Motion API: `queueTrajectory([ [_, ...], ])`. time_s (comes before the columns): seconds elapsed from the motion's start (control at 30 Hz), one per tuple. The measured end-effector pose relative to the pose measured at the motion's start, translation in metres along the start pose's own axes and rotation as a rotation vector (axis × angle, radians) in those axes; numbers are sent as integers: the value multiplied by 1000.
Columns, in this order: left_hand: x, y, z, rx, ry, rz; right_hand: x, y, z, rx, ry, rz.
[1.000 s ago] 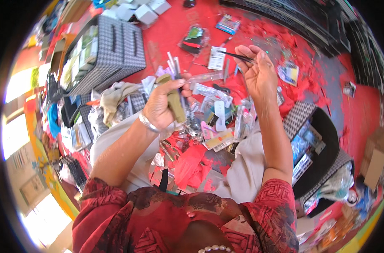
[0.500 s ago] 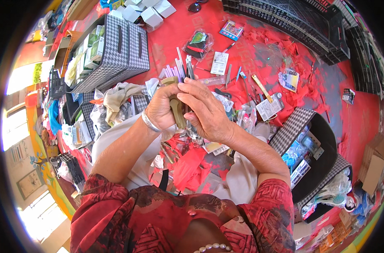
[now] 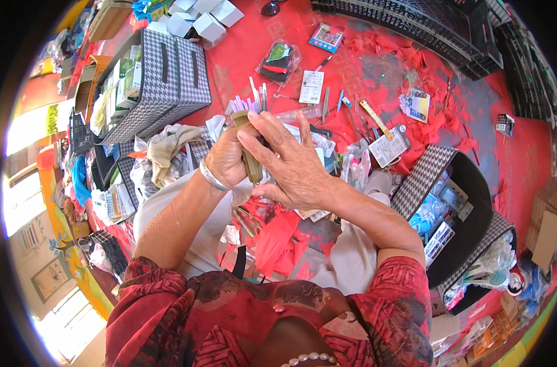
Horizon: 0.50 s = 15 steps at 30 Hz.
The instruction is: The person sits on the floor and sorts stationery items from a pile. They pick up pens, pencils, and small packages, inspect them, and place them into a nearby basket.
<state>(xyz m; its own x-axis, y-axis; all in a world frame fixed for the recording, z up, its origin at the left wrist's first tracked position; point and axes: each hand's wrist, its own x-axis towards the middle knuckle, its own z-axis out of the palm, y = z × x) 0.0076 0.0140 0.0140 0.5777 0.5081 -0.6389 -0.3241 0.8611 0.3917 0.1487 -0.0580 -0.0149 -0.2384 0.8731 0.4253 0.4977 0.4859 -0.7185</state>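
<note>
My left hand [image 3: 225, 158], with a silver bangle at the wrist, is wrapped round a long olive-brown object [image 3: 251, 164] that looks like hard plastic. Its upper end flares wider, and its kind does not show. Over its right side lies my right hand [image 3: 292, 166], fingers stretched and spread apart, the fingertips near the object's upper end. Part of the object is hidden beneath both hands. Just beyond them a bunch of thin purple and white sticks [image 3: 245, 104] stands up, the lower ends out of sight.
To the left stands a houndstooth fabric box [image 3: 176, 79] filled with small cartons. Another houndstooth box [image 3: 422, 177] on the right holds blue packages. A yellow ruler-like strip [image 3: 376, 119], a white card [image 3: 311, 87] and red scraps [image 3: 278, 244] lie on the red floor covering. Black crates [image 3: 407, 33] line the far side.
My right hand's fingers have spread and lifted from being closed together over the olive-brown object. My left hand keeps its hold. The whole view has shifted slightly.
</note>
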Motion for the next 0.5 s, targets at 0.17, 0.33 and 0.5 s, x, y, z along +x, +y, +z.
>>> queueTrajectory([
  [0.17, 2, 3, 14, 249, 139, -59, 3, 25, -36, 410, 327, 235],
  [0.33, -2, -5, 19, 482, 73, -47, 8, 61, -43, 1048, -41, 766],
  [0.5, -4, -7, 18, 594, 69, -151, 4, 89, -65, 1038, -8, 889],
])
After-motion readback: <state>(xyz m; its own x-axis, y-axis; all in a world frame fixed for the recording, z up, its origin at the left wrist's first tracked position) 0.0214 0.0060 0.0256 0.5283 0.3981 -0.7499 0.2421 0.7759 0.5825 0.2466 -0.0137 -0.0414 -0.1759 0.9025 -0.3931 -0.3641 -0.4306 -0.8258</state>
